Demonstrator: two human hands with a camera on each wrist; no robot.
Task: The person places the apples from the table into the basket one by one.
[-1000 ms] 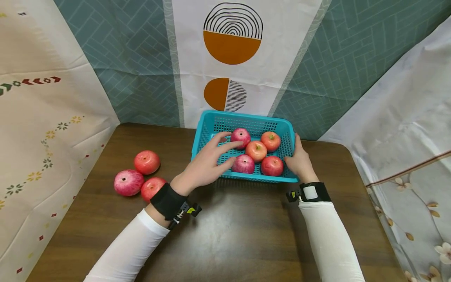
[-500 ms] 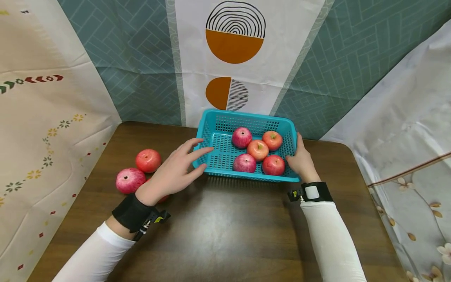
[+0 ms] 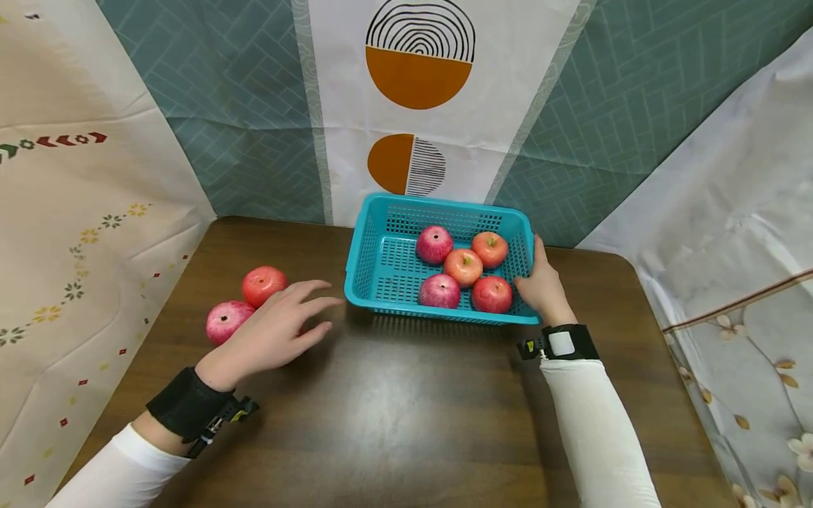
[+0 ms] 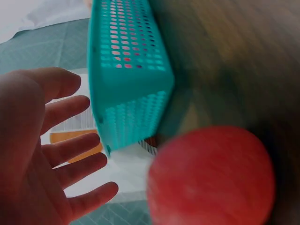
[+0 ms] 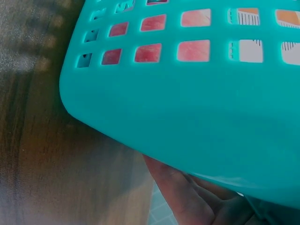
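Observation:
My left hand point(image 3: 273, 328) hangs over the table left of the blue plastic basket point(image 3: 362, 300), fingers spread and holding nothing. Beneath and beyond it lie a red apple point(image 3: 263, 285) and a pink streaked apple point(image 3: 224, 321); a third fruit is hidden under the hand in the head view. In the left wrist view a blurred red apple point(image 4: 211, 178) shows beside the palm. My right hand point(image 3: 545, 289) grips the basket's right end, thumb over the rim. Inside the basket sit pink apples point(image 3: 435, 244), orange-red apples point(image 3: 462, 267) and a red apple point(image 3: 492, 294), mostly toward the right.
The basket stands at the back of the brown wooden table point(image 3: 381, 416), close to a patterned cloth point(image 3: 406, 92). More cloth hangs at the left point(image 3: 82, 212) and the right point(image 3: 718, 233).
My left hand has withdrawn from over the basket toward the left, passing over its rim to the loose apples. My right hand stays on the basket's right end.

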